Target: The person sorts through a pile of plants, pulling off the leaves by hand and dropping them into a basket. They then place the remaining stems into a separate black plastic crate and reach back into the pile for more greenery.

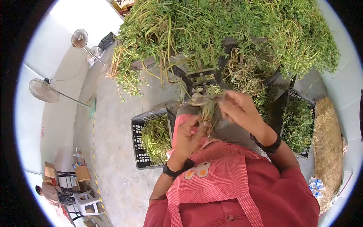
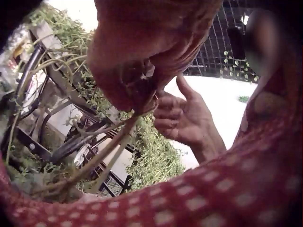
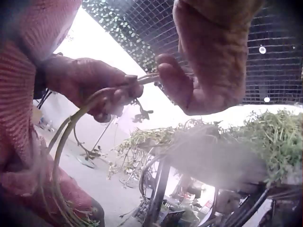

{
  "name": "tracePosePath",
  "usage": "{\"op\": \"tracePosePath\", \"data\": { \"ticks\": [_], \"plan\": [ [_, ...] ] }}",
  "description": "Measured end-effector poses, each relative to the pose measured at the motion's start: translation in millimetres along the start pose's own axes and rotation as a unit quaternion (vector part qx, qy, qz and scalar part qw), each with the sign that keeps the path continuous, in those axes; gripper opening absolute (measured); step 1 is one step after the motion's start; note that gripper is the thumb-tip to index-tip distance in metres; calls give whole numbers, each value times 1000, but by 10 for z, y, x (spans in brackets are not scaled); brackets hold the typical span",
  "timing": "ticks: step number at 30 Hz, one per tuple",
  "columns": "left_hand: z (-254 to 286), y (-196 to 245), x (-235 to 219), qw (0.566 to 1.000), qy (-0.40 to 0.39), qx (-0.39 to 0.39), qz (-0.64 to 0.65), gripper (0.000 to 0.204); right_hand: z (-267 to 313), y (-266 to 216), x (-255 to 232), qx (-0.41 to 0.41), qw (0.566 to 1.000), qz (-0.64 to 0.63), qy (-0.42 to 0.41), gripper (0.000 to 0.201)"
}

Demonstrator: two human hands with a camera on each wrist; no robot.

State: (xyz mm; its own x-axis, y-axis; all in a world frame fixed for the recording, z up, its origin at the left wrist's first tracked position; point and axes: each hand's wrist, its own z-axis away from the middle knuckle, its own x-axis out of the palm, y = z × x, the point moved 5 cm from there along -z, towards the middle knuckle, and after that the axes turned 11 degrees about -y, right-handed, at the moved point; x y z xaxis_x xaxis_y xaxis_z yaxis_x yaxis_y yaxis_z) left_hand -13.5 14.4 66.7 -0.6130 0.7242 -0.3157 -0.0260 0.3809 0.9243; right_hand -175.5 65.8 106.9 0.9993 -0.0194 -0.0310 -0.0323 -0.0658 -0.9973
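My left hand pinches a small bunch of green stems between thumb and fingers, above my lap. In the right wrist view the stems droop below the left hand in a curve, with a few small leaves near the lower ends. My right hand is just to the right of the left one, its fingers curled. Seen from the right wrist, the short upper end of the stems runs into its thumb and fingertips, which pinch it. The left wrist view has the right hand partly behind the left.
A big heap of leafy stems covers the table ahead. A black crate of stems stands left of my knees, another crate of greens to the right. Loose stems lie under the table. Two fans stand at the left.
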Motion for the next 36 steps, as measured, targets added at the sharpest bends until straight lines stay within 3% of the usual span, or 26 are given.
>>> {"op": "tracePosePath", "data": {
  "ticks": [1, 3, 4, 5, 6, 7, 9, 10, 11, 12, 13, 16, 20, 22, 23, 26, 28, 29, 32, 34, 35, 36],
  "plan": [
    [-15, 32, 17, 1000, 0, 1, 4, 17, -45, -8, 43, 3, 1000, 3, 1, 25],
    [-30, 146, 52, 988, 1, 47, -148, 20, -129, -15, 98, -7, 994, 108, 30, 25],
    [-17, 129, 58, 988, 2, 48, -146, 20, -151, 9, 104, 7, 995, 102, 22, 24],
    [-2, 17, 65, 999, -14, -11, -38, 21, -160, 50, 81, 8, 994, 104, 22, 24],
    [12, -88, 86, 995, -29, -69, 70, 22, -173, 127, 73, 4, 1000, 1, -16, 23],
    [-13, -115, 82, 995, -27, -68, 72, 22, -179, 188, 68, -1, 993, -102, -54, 22],
    [-75, -79, -23, 982, 53, 26, 177, 22, -169, 258, -5, 5, 990, -133, -54, 21],
    [-52, -38, -79, 991, 55, -26, 117, 27, -158, 285, -29, 8, 985, -166, -53, 20],
    [-53, -6, -112, 991, 56, -25, 118, 27, -153, 293, -49, 7, 985, -164, -54, 20],
    [-64, 97, -149, 994, 66, 11, -88, 31, -154, 287, -58, 4, 986, -149, -68, 19],
    [-62, 201, -133, 953, 72, 45, -291, 35, -149, 292, -55, 2, 987, -136, -83, 18],
    [-75, 328, -43, 943, 21, 14, -331, 43, -148, 363, -48, 21, 988, -134, -79, 17],
    [-134, 364, -58, 930, 41, 52, -361, 42, -110, 377, -113, 26, 982, -154, -107, 17],
    [-188, 199, -39, 979, -73, 77, -174, 42, -118, 442, -138, 34, 973, -184, -133, 21],
    [-174, 174, -6, 979, -75, 75, -174, 42, -120, 448, -136, 34, 973, -186, -132, 21],
    [-142, 180, 27, 973, -17, 78, -215, 40, -129, 434, -120, 35, 969, -213, -116, 28],
    [-120, 176, -51, 960, 70, 95, -253, 41, -145, 414, -126, 40, 949, -302, -79, 28],
    [-118, 191, -37, 960, 66, 98, -254, 41, -149, 391, -119, 37, 949, -303, -76, 28],
    [-132, 201, -1, 976, 15, 43, -213, 41, -176, 380, -80, 44, 943, -321, -76, 29],
    [-136, 119, 35, 993, -64, -43, -94, 39, -197, 426, -54, 34, 941, -323, -92, 29],
    [-151, 129, 40, 992, -69, -45, -95, 39, -198, 423, -55, 33, 940, -327, -88, 29],
    [-194, 96, 66, 991, -90, -69, 65, 35, -206, 421, -54, 55, 938, -330, -90, 28]
  ]
}}
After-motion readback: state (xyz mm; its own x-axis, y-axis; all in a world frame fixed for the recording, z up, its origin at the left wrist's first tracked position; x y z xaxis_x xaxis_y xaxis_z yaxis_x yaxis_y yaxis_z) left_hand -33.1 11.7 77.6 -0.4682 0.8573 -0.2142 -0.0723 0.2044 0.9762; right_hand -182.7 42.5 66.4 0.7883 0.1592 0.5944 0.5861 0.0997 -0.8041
